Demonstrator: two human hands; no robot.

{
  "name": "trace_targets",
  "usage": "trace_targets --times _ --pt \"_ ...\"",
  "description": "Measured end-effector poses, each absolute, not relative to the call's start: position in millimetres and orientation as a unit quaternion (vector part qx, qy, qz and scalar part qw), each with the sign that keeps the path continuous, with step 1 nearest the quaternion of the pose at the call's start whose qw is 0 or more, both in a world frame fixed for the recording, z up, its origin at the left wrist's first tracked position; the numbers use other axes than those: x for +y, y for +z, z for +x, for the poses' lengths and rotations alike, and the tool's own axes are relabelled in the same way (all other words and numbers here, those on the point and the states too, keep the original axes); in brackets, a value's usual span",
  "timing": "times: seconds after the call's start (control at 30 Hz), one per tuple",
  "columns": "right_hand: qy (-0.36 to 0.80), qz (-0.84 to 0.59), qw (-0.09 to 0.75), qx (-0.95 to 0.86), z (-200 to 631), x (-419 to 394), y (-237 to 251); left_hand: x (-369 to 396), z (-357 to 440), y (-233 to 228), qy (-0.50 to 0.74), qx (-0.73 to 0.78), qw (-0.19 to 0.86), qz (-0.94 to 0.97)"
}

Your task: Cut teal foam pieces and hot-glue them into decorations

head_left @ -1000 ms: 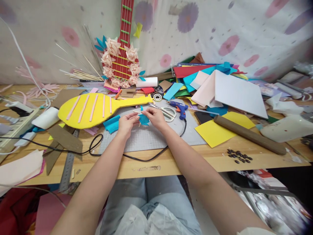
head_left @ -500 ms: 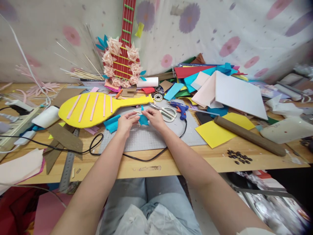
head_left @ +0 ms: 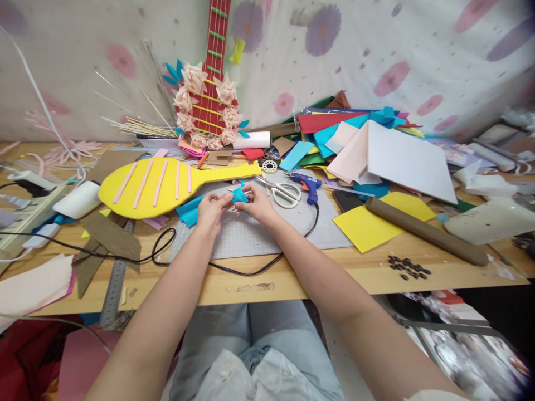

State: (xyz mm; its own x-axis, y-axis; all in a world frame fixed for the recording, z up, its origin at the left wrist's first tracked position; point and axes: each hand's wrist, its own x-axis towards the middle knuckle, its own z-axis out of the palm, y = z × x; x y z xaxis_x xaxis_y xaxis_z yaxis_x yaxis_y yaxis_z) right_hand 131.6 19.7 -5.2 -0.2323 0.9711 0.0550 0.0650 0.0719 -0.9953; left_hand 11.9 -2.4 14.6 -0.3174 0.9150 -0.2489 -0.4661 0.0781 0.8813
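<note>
Seen from above, a person's left hand (head_left: 212, 207) and right hand (head_left: 258, 204) meet over a grey cutting mat (head_left: 251, 234), fingertips of both pinched on one small piece of teal foam (head_left: 239, 195) held between them just above the mat. The foam sits at the far tips of both hands, equally near each (its long axis cannot be told, since it is bunched up). Scissors (head_left: 281, 192) and a blue glue gun (head_left: 307, 184) lie just beside the right hand.

The blue scrap (head_left: 239, 195) looks like matt foam sheet (soft, slightly creased), the table (head_left: 251, 281) bare smooth wood.
</note>
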Motion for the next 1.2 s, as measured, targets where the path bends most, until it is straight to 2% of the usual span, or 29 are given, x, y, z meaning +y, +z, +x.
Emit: trace_targets --times 0.27,0.67,0.9,1.2 --pt "0.536 -0.448 0.430 -0.572 140.3 20.4 0.4 -3.9 10.6 16.5 0.595 0.485 0.581 0.271" --pt "0.600 -0.411 0.409 -0.552 137.2 16.9 0.1 -4.0 11.6 15.0 0.617 0.506 0.537 0.273" --pt "0.566 -0.409 0.417 -0.582 137.0 18.8 -5.9 -4.8 11.7 14.5 0.606 0.512 0.535 0.291" --pt "0.584 -0.420 0.415 -0.556 140.0 20.8 -3.7 -6.0 13.7 10.6 0.578 0.492 0.566 0.322"
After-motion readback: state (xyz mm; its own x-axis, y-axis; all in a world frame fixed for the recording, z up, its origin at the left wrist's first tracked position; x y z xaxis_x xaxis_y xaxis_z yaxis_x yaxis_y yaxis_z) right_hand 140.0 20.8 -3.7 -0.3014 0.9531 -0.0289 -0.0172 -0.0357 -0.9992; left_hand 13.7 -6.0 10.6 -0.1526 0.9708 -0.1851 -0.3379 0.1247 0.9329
